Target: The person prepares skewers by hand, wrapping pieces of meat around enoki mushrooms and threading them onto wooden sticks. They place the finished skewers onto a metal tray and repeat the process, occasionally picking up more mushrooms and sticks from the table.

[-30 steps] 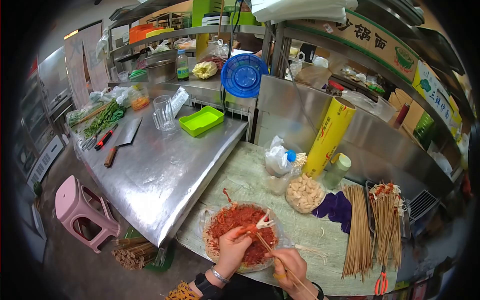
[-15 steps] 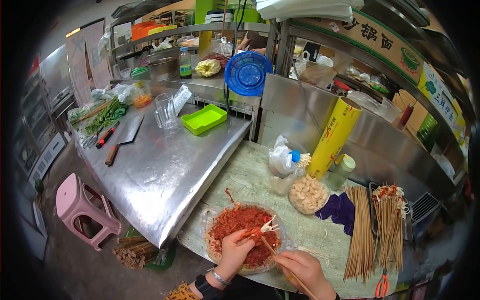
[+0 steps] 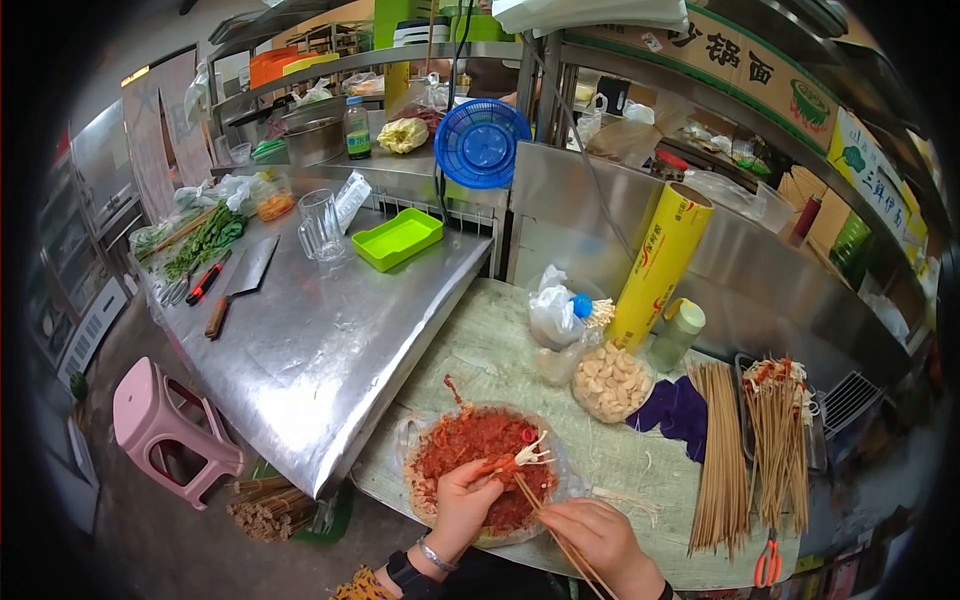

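Observation:
A bowl of chunky red mixture (image 3: 465, 440) stands on the pale green table near me. Above its right part my left hand (image 3: 468, 502) pinches a small roll with white enoki mushroom tips (image 3: 530, 455) and red sauce on it. My right hand (image 3: 596, 540) grips thin wooden skewers (image 3: 560, 540), whose upper end meets the roll. Bare skewers (image 3: 718, 460) lie in a bundle at the right, beside a second bundle (image 3: 779, 450) with red and white food on its ends.
Behind the bowl are a bag of garlic cloves (image 3: 612, 382), a purple cloth (image 3: 675, 415), a yellow film roll (image 3: 662, 265) and a green-tinted bottle (image 3: 678, 335). The steel table (image 3: 310, 350) holds a cleaver (image 3: 250, 268), a glass mug (image 3: 320, 228) and a green tray (image 3: 398, 240). Orange-handled scissors (image 3: 768, 562) lie lower right.
The view has shifted slightly. Both hands stay over the bowl's right side, with the roll still in my left hand and the skewer end at it.

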Action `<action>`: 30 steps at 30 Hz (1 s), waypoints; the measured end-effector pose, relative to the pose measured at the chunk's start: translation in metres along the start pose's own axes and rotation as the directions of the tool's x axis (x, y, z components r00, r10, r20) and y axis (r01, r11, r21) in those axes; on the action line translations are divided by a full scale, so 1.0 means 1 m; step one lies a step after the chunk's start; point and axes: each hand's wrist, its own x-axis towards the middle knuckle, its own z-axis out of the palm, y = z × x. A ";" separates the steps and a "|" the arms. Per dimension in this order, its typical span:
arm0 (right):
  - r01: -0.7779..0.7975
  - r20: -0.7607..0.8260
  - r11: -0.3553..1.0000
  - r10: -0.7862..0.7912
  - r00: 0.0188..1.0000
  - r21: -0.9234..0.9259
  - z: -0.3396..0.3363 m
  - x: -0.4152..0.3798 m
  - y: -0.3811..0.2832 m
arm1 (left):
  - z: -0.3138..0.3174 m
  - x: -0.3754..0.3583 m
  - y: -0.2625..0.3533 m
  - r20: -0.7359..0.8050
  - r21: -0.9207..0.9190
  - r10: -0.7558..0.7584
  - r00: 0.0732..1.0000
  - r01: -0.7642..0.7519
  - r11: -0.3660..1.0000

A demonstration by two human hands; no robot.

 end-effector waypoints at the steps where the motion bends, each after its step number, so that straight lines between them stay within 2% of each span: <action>1: 0.002 -0.023 1.000 -0.002 1.000 0.004 0.001 0.000 0.000 | 0.000 0.000 0.000 0.000 0.001 0.000 1.000 0.000 1.000; 17: -0.045 -0.196 0.998 0.052 0.979 0.041 0.034 0.003 0.016 | 0.002 0.002 -0.001 0.024 0.036 -0.010 1.000 0.009 0.999; 19: -0.076 -0.211 0.991 0.098 0.973 0.108 0.036 0.004 0.015 | 0.000 0.002 -0.003 0.037 0.058 -0.007 0.999 0.005 0.998; 20: -0.097 -0.224 0.991 0.117 0.968 0.096 0.034 0.004 0.010 | -0.002 0.003 -0.007 -0.014 0.040 0.003 1.000 -0.003 0.999; 22: -0.179 -0.158 0.967 0.208 0.965 0.182 0.023 0.003 -0.004 | 0.002 0.006 -0.002 -0.067 0.003 0.011 0.998 -0.011 1.000; 23: -0.223 -0.184 0.963 0.249 0.951 0.150 0.022 -0.002 -0.004 | 0.006 0.008 0.003 -0.095 -0.043 0.044 0.995 -0.049 0.998; 25: -0.185 -0.166 0.919 0.255 0.953 0.347 0.023 -0.013 0.000 | 0.000 0.007 -0.001 -0.026 -0.114 -0.003 1.000 0.000 0.993; 27: -0.227 -0.169 0.874 0.325 0.931 0.429 0.019 -0.017 0.003 | -0.003 0.007 -0.003 -0.007 -0.120 -0.050 0.999 0.049 0.992; 30: -0.270 -0.189 0.832 0.401 0.896 0.484 0.023 -0.022 0.002 | 0.008 0.003 0.003 -0.033 -0.093 0.012 0.999 -0.015 0.996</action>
